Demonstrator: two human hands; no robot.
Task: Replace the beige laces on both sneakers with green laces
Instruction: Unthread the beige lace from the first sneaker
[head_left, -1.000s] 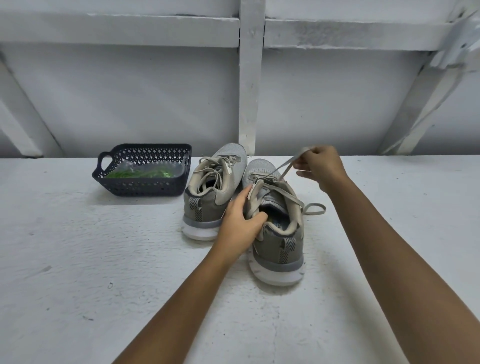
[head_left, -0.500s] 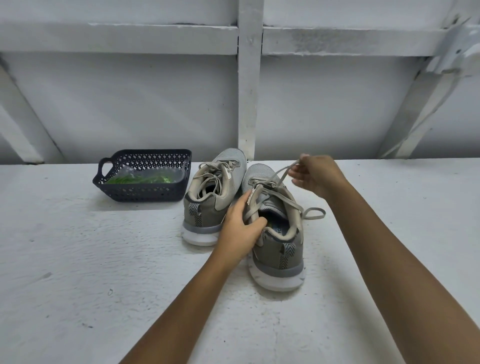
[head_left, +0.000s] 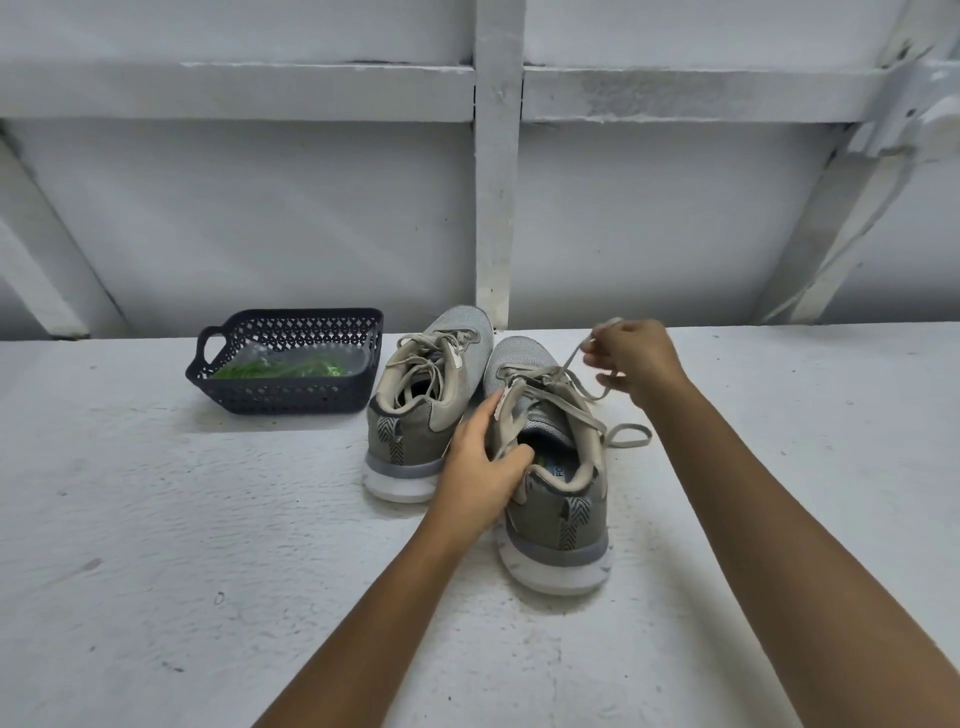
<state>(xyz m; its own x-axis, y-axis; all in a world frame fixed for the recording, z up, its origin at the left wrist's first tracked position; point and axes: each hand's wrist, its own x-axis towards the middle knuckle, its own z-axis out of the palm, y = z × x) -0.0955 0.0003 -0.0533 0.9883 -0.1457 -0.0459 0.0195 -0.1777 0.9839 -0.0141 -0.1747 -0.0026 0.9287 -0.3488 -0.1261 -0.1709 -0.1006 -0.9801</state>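
Observation:
Two grey sneakers stand side by side on the white surface, heels toward me. The left sneaker (head_left: 431, 395) has its beige lace tied. My left hand (head_left: 480, 462) grips the collar of the right sneaker (head_left: 556, 478), thumb inside the opening. My right hand (head_left: 631, 361) pinches one end of that shoe's beige lace (head_left: 571, 358) and holds it up above the toe; a loose loop of it (head_left: 628, 434) lies on the surface to the shoe's right. Green laces (head_left: 280, 369) lie in a clear bag inside the dark basket (head_left: 291, 397).
The dark perforated basket sits just left of the sneakers. A white wall with a vertical post (head_left: 496, 208) rises right behind the shoes. The white textured surface (head_left: 182, 545) stretches wide to the left, to the right and toward me.
My right hand has drawn the lace end slightly right and toward me, slackening it. My left hand keeps its grip on the right sneaker, which has not moved.

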